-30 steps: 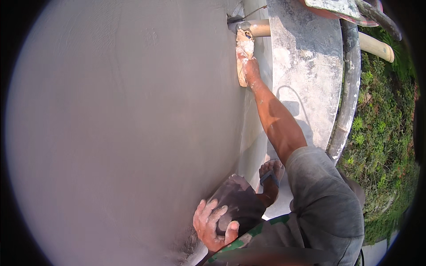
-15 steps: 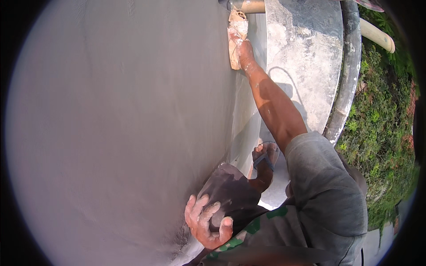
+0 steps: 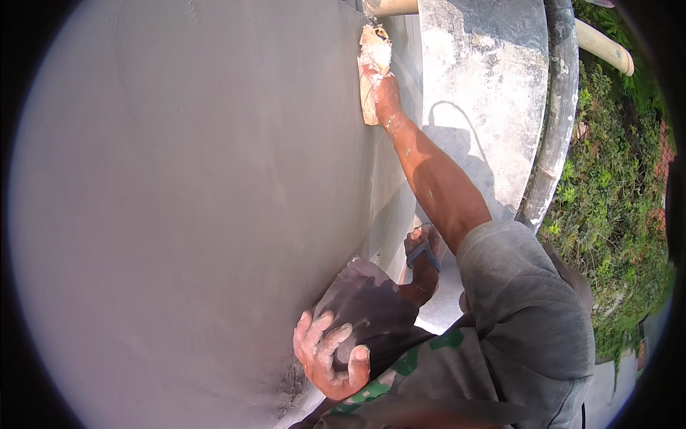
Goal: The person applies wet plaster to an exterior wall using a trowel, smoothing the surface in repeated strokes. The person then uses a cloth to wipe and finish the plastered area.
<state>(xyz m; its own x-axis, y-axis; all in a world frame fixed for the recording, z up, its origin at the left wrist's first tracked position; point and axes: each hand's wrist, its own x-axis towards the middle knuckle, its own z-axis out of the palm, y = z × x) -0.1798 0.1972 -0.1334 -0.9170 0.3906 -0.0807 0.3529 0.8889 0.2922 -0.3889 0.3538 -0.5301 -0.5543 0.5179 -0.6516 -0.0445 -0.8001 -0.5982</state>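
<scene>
My right hand [image 3: 386, 93] is stretched far out along a smooth grey plastered wall [image 3: 193, 200]. It is closed on a piece of crumpled brown paper [image 3: 368, 93], smeared with white and lying against the wall's edge. The fingers are partly hidden by the paper. My left hand [image 3: 329, 357] is low in the view, its dusty fingers curved and apart, with nothing in them. It lies by my dark trouser knee [image 3: 364, 297], close to the wall.
A pale, stained metal sheet [image 3: 479, 93] lies right of the wall, edged by a grey pole [image 3: 561, 107]. Bamboo poles [image 3: 604, 46] stick out at the top. My sandalled foot [image 3: 423, 250] stands between wall and sheet. Green plants [image 3: 607, 186] grow beyond.
My right hand with the brown paper has slid a little back toward me along the wall and slightly left. The left hand has barely moved.
</scene>
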